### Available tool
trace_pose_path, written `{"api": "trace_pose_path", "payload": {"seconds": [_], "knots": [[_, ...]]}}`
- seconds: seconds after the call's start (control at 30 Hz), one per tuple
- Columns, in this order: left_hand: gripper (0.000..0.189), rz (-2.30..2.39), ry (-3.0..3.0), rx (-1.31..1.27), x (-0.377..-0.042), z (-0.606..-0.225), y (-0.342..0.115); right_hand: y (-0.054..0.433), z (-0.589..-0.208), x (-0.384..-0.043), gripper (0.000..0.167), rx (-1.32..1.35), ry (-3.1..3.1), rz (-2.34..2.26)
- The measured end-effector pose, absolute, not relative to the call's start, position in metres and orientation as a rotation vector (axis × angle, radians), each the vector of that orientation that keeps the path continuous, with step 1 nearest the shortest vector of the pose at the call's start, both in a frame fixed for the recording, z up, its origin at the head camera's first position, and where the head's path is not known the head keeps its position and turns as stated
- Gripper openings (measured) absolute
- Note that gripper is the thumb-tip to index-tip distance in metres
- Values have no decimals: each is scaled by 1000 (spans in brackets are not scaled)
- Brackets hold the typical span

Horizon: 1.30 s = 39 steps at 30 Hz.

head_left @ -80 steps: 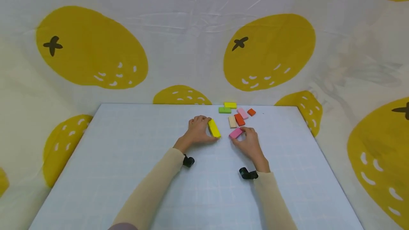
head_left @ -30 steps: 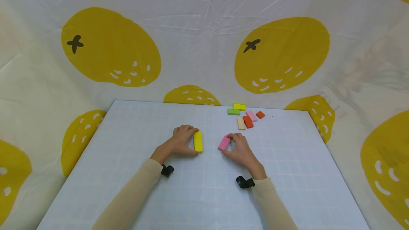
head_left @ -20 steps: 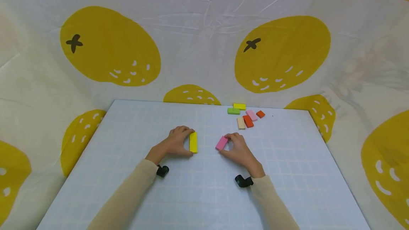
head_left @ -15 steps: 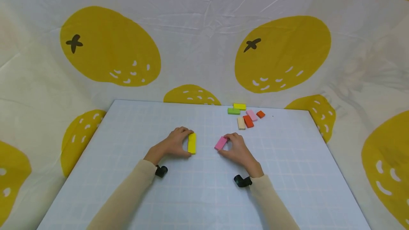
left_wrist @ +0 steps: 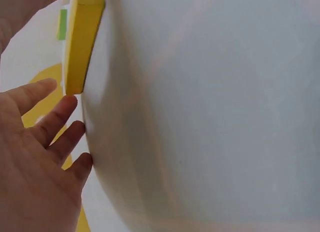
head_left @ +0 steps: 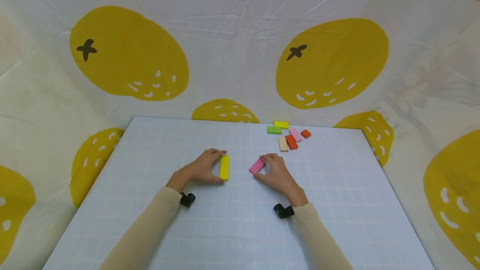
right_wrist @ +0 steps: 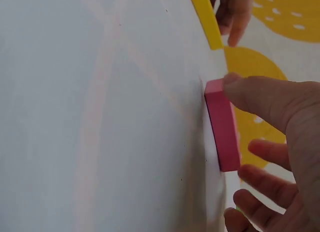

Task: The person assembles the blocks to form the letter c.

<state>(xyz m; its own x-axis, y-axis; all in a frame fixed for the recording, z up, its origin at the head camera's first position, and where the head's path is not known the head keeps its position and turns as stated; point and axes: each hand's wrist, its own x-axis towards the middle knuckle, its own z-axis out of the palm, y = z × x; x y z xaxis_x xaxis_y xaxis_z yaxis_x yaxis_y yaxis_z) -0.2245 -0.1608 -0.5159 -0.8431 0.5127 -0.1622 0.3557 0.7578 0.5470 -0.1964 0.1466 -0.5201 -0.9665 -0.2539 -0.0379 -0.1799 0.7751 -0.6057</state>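
Note:
In the head view, a yellow block [head_left: 223,168] lies lengthwise, front to back, near the middle of the white table. My left hand [head_left: 204,168] is around its left side, thumb by the near end and fingers by the far end. Those fingers are spread and fairly straight in the left wrist view, a slight gap from the yellow block [left_wrist: 85,41]. To the right, my right hand [head_left: 276,173] pinches a slanted pink block [head_left: 257,166] by its ends. The right wrist view shows the thumb on one end of the pink block [right_wrist: 222,124] and a fingertip at the other.
Behind my right hand lie loose blocks: plain wood [head_left: 283,144], red [head_left: 291,142], light pink [head_left: 295,135], green [head_left: 274,130], yellow [head_left: 281,125], and a small orange-red piece [head_left: 306,133]. The table's back edge [head_left: 210,120] meets a fruit-patterned cloth [head_left: 225,53].
Both hands brought their blocks leftward, away from the loose pieces. The yellow block turned nearly straight front to back; my left fingers have just loosened from it. The pink block shifted slightly further left.

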Motion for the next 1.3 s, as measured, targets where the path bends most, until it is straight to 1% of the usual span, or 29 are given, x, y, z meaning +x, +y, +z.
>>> {"api": "trace_pose_path", "payload": {"seconds": [0.07,0.17,0.27,0.37,0.63,0.87,1.07,1.3], "knots": [[92,771,2652,663,-225,-515,-161,149,-521,-198,53,-417,2828,-975],[76,821,2665,668,-226,-513,-162,151,-523,-200,41,-500,2794,-1000],[62,859,2683,690,-227,-515,-163,151,-524,-201,36,-534,2795,-986],[55,855,2694,704,-228,-518,-163,150,-523,-201,33,-535,2811,-947],[52,811,2705,677,-228,-518,-163,147,-515,-197,27,-513,2799,-893],[49,820,2731,686,-229,-518,-164,142,-512,-191,27,-529,2712,-932],[48,822,2722,697,-230,-518,-164,136,-514,-186,27,-579,2674,-947],[48,839,2715,689,-230,-517,-164,128,-517,-178,28,-707,2628,-933]]}}
